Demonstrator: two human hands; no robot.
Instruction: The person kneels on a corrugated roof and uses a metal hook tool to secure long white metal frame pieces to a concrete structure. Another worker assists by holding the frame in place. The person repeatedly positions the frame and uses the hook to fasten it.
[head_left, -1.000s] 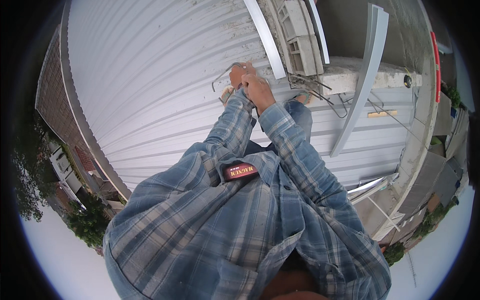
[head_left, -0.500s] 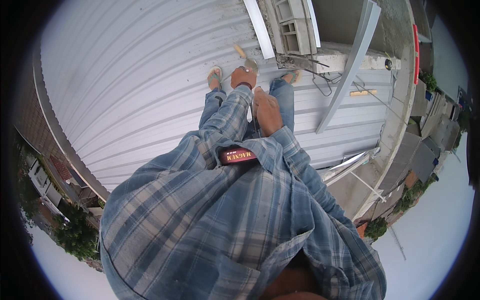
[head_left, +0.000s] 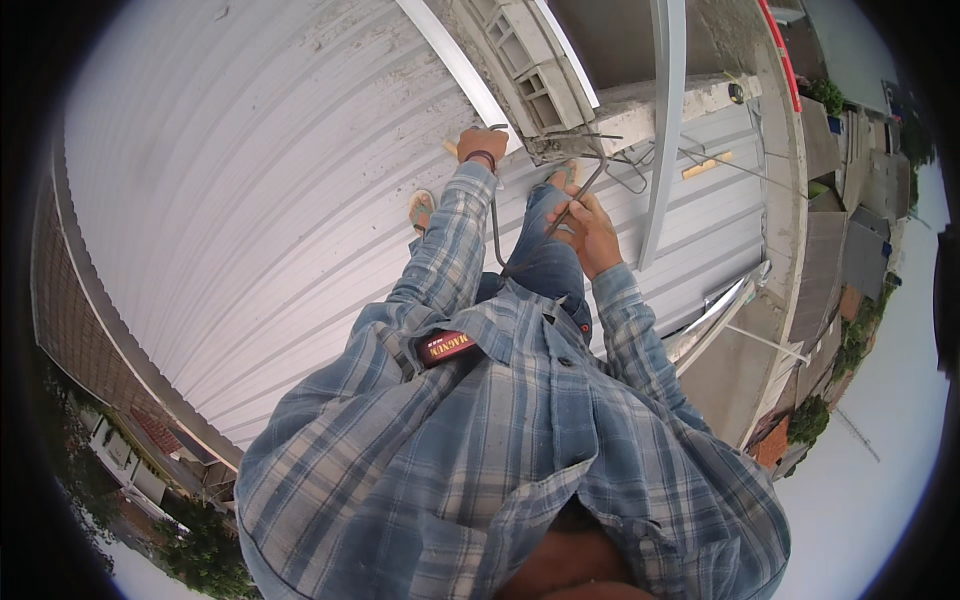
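A thin, dark steel rod (head_left: 497, 232), bent into a V with hooked ends, spans the space between my hands. My left hand (head_left: 481, 146) is closed round one leg of it, near its hooked top. On the other leg, my right hand (head_left: 592, 236) has its fingers curled round the rod. The V's lower bend hangs in front of my jeans. Beside my left hand a wooden handle (head_left: 451, 147) lies on the ribbed metal roof sheet (head_left: 330, 210); the rest of that tool is hidden.
Hollow concrete blocks (head_left: 524, 80) stand ahead, a white metal strip (head_left: 455, 58) alongside. A grey metal channel (head_left: 667, 120) leans at right over more bent rods (head_left: 630, 172). A tape measure (head_left: 736, 93) sits on the concrete ledge; a yellow-handled tool (head_left: 706, 166) lies below. My sandalled foot (head_left: 421, 210) is on the sheet.
My hands have moved apart, the right one lower and to the right. The bent rod now shows clearly between them. My view has swung, and the blocks appear further left.
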